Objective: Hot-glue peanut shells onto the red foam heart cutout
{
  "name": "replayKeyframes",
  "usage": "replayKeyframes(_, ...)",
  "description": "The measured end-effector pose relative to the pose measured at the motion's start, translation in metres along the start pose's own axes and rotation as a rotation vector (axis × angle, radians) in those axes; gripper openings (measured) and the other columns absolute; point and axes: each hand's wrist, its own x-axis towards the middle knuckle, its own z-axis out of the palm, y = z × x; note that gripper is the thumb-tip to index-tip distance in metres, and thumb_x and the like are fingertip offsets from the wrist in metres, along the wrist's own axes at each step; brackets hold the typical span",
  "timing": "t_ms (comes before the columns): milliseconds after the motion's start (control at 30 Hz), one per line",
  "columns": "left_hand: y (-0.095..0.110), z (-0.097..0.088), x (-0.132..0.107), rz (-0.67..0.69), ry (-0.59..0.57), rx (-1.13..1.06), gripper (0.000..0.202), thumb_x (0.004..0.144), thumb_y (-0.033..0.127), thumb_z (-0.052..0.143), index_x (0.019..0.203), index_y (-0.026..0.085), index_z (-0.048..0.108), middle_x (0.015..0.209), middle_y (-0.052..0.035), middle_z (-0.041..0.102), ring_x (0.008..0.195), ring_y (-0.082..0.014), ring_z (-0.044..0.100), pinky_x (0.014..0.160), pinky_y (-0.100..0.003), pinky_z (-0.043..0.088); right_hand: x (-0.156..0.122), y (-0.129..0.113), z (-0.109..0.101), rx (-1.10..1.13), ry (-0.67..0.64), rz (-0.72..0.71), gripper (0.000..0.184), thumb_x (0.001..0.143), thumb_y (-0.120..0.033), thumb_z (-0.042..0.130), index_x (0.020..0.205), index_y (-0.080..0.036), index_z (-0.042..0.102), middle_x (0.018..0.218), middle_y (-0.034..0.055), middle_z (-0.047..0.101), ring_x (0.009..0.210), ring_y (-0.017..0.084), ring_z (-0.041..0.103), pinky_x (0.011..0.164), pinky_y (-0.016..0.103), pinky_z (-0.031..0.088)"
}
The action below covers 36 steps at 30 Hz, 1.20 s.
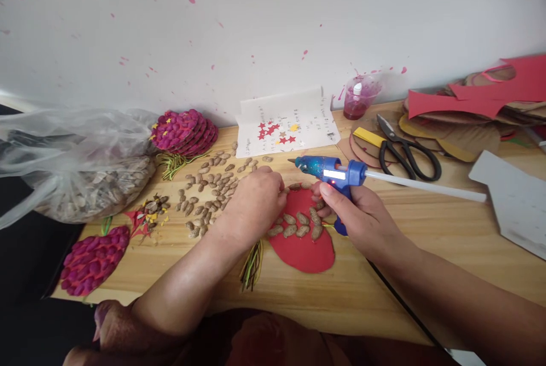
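Observation:
My right hand (367,215) is wrapped round a blue hot glue gun (326,171), with a white glue stick (426,185) jutting out of its back. The nozzle points left, above the table. Below it lies a red cutout (305,255), partly covered by rows of brown peanuts (302,230). Over the cutout's left part, my left hand (262,201) is closed, fingertips turned inward; whatever they pinch is hidden. A tassel of dark and yellow-green strings (252,266) sticks out beneath my left wrist. Loose peanuts (217,184) are scattered left of that hand.
Black-handled scissors (409,152) lie at right, near stacked cardboard and red cutouts (473,95). A plastic cup of red liquid (358,101) and a paper with stars (285,121) stand along the wall. At left are a plastic bag (98,184), stacked purple pieces (185,132) and another purple piece (96,260).

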Motion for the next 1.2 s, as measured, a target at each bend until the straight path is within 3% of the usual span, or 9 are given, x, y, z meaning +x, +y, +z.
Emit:
replayKeyframes(333,0.003,0.000,-0.001,-0.016,-0.017,0.075,0.019,0.089,0.018,0.058,0.085,0.014,0.076,0.090,-0.0115,0.074,0.087,-0.0248,0.069,0.080,-0.034,0.052,-0.001,-0.001,-0.002,-0.057,-0.012,0.010,0.047,0.095,-0.062,0.054,0.091,-0.018,0.070,0.080,0.0064,0.073,0.070,0.021,0.068,0.054,0.030,0.045)
replayKeyframes(500,0.002,-0.004,-0.005,-0.057,0.009,-0.013,0.012,0.086,0.016,0.063,0.090,0.016,0.074,0.090,-0.0094,0.075,0.084,-0.0239,0.070,0.079,-0.033,0.052,-0.001,-0.003,0.000,-0.050,-0.017,0.021,0.046,0.095,-0.061,0.054,0.091,-0.018,0.070,0.080,0.0060,0.073,0.071,0.021,0.069,0.054,0.029,0.047)
replayKeyframes(633,-0.004,-0.004,-0.011,-0.067,0.078,-0.166,0.012,0.089,0.017,0.063,0.096,0.018,0.072,0.092,-0.0058,0.076,0.085,-0.0216,0.070,0.080,-0.033,0.053,0.000,-0.002,0.001,-0.030,-0.013,0.033,0.047,0.094,-0.063,0.054,0.090,-0.019,0.069,0.080,0.0053,0.072,0.071,0.021,0.068,0.055,0.028,0.046)
replayKeyframes(833,-0.017,0.011,-0.024,-0.093,0.214,-0.448,0.018,0.090,0.010,0.057,0.093,0.020,0.072,0.081,0.0006,0.075,0.076,-0.0160,0.070,0.079,-0.030,0.054,0.000,-0.005,0.001,0.028,-0.010,0.043,0.043,0.093,-0.060,0.057,0.086,-0.019,0.068,0.081,0.0043,0.070,0.071,0.019,0.066,0.058,0.028,0.049)
replayKeyframes(1067,-0.016,0.021,-0.027,0.019,0.336,-0.412,0.011,0.090,0.014,0.064,0.090,0.020,0.074,0.091,-0.0022,0.074,0.086,-0.0167,0.069,0.082,-0.030,0.054,0.000,-0.003,0.001,0.054,-0.004,0.070,0.039,0.093,-0.057,0.059,0.090,-0.020,0.068,0.084,0.0044,0.072,0.072,0.019,0.069,0.062,0.028,0.052)
replayKeyframes(1200,-0.016,0.023,-0.027,0.021,0.349,-0.417,0.012,0.088,0.010,0.066,0.091,0.020,0.073,0.091,-0.0016,0.072,0.084,-0.0158,0.070,0.079,-0.028,0.054,0.000,-0.002,0.001,0.047,-0.005,0.071,0.040,0.093,-0.058,0.059,0.089,-0.020,0.069,0.084,0.0047,0.073,0.072,0.019,0.070,0.060,0.028,0.051)
